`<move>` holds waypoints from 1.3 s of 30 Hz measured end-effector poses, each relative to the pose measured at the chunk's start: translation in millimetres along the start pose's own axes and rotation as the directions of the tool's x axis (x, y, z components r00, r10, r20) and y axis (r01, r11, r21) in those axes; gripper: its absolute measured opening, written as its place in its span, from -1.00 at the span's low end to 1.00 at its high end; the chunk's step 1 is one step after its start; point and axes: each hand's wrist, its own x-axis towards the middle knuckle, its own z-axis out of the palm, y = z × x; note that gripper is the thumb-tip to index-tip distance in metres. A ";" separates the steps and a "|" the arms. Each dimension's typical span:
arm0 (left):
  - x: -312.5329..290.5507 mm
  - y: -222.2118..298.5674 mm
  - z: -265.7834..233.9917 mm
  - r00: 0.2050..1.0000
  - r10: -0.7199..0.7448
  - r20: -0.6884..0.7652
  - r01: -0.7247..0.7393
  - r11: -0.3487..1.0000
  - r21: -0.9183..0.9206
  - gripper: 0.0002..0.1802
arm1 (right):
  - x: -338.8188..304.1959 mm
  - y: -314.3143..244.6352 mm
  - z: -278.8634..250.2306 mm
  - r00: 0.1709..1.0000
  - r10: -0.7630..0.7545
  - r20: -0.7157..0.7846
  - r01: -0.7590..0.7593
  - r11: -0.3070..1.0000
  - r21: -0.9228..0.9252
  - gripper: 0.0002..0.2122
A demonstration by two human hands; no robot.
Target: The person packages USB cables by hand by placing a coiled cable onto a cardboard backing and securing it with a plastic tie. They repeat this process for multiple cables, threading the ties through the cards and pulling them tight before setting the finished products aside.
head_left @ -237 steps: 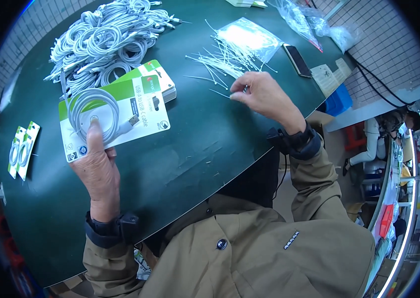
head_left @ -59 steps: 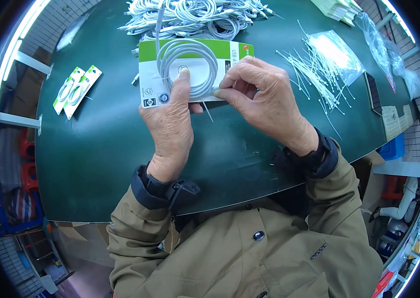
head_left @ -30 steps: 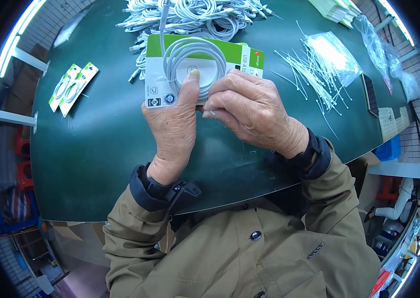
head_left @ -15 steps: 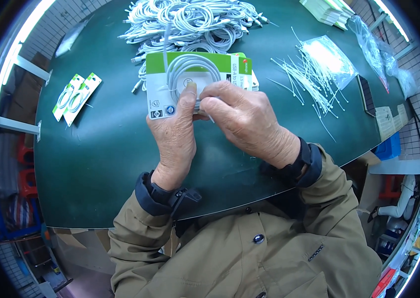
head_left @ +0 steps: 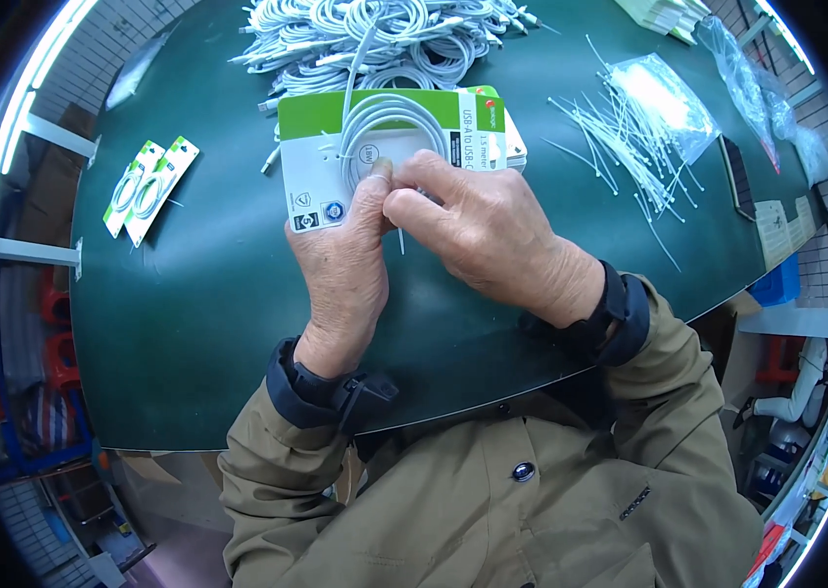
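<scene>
My left hand [head_left: 340, 265] is closed on a white and green packaging card [head_left: 306, 167], its thumb pressing on the front. Against the card lies a coiled white cable [head_left: 396, 108]. A white cable tie [head_left: 355, 73] stands up past the card's top edge, at the coil's left side. The fingers of my right hand [head_left: 492, 225] pinch at the coil's lower part, touching the left thumb. Below that pinch pokes a thin white tie end [head_left: 401, 242]; the gripped part is hidden. More cards [head_left: 515, 147] show behind the held one.
A heap of coiled white cables [head_left: 375, 49] lies at the far side of the green table [head_left: 218, 333]. Two carded cables [head_left: 149, 191] rest at left. Loose cable ties [head_left: 630, 157], a clear plastic bag [head_left: 669, 108] and a dark phone [head_left: 735, 176] lie at right.
The card has shifted slightly up and is turned a little. My right hand has moved slightly, and the tie end beneath it now hangs straighter down.
</scene>
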 end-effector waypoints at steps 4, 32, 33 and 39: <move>1.3 -1.1 3.8 0.999 0.051 0.005 -0.051 0.997 0.057 -0.68 | -6.8 5.5 -1.7 1.000 -0.003 -0.023 0.003 1.000 -0.014 -0.85; -6.1 15.3 14.1 0.993 0.117 0.017 -0.118 0.984 0.130 -0.60 | -8.5 -13.6 -9.5 0.988 -0.054 -0.147 0.091 0.960 0.264 -0.84; -6.5 16.3 14.4 0.994 0.110 0.024 -0.112 0.986 0.123 -0.60 | -8.5 -13.3 -9.8 0.989 -0.059 -0.136 0.096 0.955 0.280 -0.84; -9.9 22.9 16.6 0.997 0.049 0.066 -0.054 0.996 0.071 -0.60 | -8.0 -11.3 -10.1 0.990 -0.090 -0.110 0.123 0.929 0.348 -0.84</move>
